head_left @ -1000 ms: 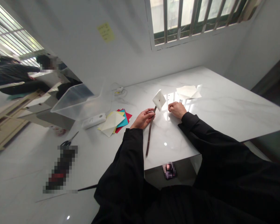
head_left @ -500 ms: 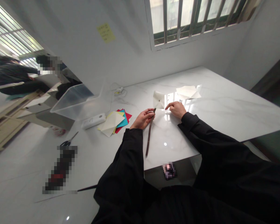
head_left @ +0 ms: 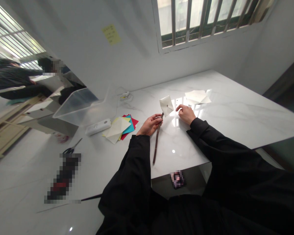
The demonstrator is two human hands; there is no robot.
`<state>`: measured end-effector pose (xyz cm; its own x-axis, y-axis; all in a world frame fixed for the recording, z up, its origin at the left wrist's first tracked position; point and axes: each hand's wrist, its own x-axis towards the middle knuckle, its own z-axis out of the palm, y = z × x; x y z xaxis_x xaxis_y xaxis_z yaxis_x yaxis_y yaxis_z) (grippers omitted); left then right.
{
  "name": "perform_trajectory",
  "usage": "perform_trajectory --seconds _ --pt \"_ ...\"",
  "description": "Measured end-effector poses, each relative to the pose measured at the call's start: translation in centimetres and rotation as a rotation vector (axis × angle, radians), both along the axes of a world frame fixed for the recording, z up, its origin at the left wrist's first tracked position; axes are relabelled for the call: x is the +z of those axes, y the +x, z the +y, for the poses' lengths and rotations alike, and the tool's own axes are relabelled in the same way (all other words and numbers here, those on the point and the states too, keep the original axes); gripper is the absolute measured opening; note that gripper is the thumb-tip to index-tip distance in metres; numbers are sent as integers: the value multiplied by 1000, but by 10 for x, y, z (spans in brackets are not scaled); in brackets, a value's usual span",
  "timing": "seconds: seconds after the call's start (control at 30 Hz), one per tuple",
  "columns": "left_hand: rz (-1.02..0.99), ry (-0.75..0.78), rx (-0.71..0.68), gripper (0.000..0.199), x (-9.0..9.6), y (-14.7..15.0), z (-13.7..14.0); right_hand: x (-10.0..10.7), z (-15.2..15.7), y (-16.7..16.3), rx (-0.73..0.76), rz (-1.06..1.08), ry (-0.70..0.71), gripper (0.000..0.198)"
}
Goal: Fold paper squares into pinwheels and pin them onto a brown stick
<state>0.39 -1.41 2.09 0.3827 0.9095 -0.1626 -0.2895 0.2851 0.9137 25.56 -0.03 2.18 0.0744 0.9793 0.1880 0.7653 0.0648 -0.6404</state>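
My left hand (head_left: 151, 124) is closed around a dark, slender stick (head_left: 157, 143), gripping it near its upper end. At the top of this stick sits a cream paper pinwheel (head_left: 165, 105), with a small dark dot at its middle. My right hand (head_left: 186, 114) hovers just right of the pinwheel, apart from it. Its index finger is bent out and the other fingers are curled, with nothing held in them. Behind that hand lie flat cream paper sheets (head_left: 198, 97).
Coloured paper sheets (head_left: 120, 128) lie left of my left hand, beside a white oblong device (head_left: 98, 126) and a clear plastic bin (head_left: 75, 104). Scissors (head_left: 72, 148) rest farther left near a blurred-out dark item (head_left: 63, 179). Two people sit in the background. The table edge (head_left: 181, 169) runs before me.
The pinwheel has turned on the stick, its paper now sitting at a different tilt. My right hand has drawn slightly right, its index finger more bent. My left hand stays put.
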Motion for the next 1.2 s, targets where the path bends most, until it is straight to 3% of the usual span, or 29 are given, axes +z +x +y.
perform_trajectory --seconds 0.1,0.23,0.63,0.73,0.83,0.97,1.2 --pt "-1 5 -9 53 0 0 0 1 0 0 19 17 -1 53" --pt "-4 7 -15 51 0 -1 0 0 1 2 161 -24 -92 35" --pt "-38 1 56 47 2 3 -1 -4 -1 1 154 32 -29 34" --pt "-112 24 222 41 5 4 2 -3 -4 -5 283 167 -43 31" --pt "-150 45 353 33 6 5 4 2 -12 -16 519 440 -206 32" --pt "-131 41 331 30 5 6 4 7 -22 -28 744 579 -353 47" --pt "-101 35 309 30 10 12 1 5 -24 -32 819 495 -349 52"
